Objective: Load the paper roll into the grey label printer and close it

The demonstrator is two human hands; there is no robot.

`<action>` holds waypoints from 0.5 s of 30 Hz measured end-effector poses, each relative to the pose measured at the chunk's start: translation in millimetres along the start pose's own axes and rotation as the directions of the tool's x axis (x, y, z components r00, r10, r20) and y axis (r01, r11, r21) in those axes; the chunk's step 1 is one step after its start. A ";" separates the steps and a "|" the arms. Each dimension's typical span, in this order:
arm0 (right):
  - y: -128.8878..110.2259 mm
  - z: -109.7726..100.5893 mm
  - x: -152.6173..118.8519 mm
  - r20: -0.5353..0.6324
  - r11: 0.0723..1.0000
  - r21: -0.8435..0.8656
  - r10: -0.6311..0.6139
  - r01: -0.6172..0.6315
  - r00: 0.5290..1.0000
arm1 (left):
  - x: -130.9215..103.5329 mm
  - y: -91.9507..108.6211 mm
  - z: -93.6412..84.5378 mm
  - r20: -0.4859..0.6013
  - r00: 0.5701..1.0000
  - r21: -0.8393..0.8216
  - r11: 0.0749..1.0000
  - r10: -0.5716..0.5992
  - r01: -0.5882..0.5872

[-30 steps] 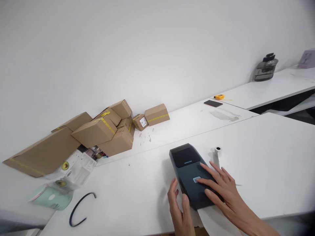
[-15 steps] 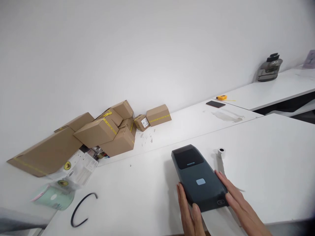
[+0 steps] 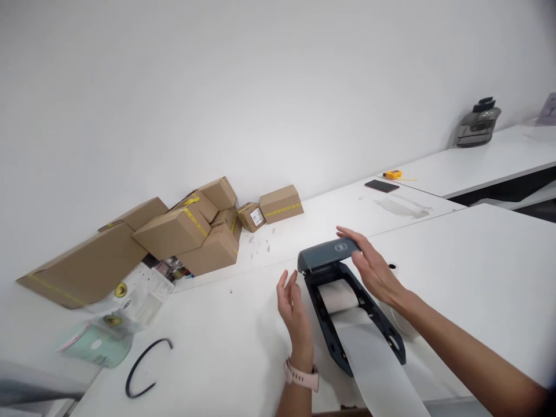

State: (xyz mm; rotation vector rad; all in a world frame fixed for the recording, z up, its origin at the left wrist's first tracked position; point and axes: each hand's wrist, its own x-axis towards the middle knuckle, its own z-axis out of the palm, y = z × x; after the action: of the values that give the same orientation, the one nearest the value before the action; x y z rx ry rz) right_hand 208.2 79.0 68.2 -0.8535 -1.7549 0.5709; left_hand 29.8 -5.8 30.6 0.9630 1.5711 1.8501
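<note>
On the white table a dark label printer (image 3: 328, 336) lies with its lid (image 3: 319, 258) swung up and back. Inside sits a white paper roll (image 3: 339, 295), and a wide paper strip (image 3: 377, 365) runs out over the printer's front edge. My right hand (image 3: 369, 263) grips the right side of the raised lid. Just left of the printer is my left hand (image 3: 293, 307), its fingers apart and curved, with nothing in it. A pink band (image 3: 300, 376) circles my left wrist. Partly behind my right hand stands a small white roll (image 3: 392, 267).
Cardboard boxes (image 3: 204, 249) are stacked at the back left. Nearer are clear packets (image 3: 143, 301), a green pouch (image 3: 98, 347) and a curved black strip (image 3: 134, 370). A phone (image 3: 382, 186), yellow tape measure (image 3: 392, 174) and grey bottle (image 3: 478, 124) are at the back right.
The printer's lid has gone from closed to raised, exposing the paper roll. My right hand moved up and away with the lid; my left hand came off the printer's side.
</note>
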 end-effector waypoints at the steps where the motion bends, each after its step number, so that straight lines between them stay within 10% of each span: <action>1: -0.1 4.2 18.2 -0.018 1.000 -0.004 -0.004 0.004 1.000 | 8.5 -6.6 2.9 0.022 1.000 0.062 0.998 -0.010 0.009; 9: 17.5 31.2 107.3 -0.020 0.984 -0.150 0.099 -0.101 0.995 | 10.7 -48.0 13.7 0.118 0.988 0.229 0.971 -0.103 0.074; 15: 16.1 19.3 113.6 0.041 0.984 -0.163 0.076 -0.068 0.996 | 9.9 -50.3 15.8 0.147 0.987 0.237 0.971 -0.071 0.035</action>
State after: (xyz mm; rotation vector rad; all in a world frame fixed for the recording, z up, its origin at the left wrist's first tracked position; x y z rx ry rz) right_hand 172.7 177.7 118.5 -1.0270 -1.8374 0.5038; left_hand 33.6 20.9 -15.8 1.1262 1.7267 1.5383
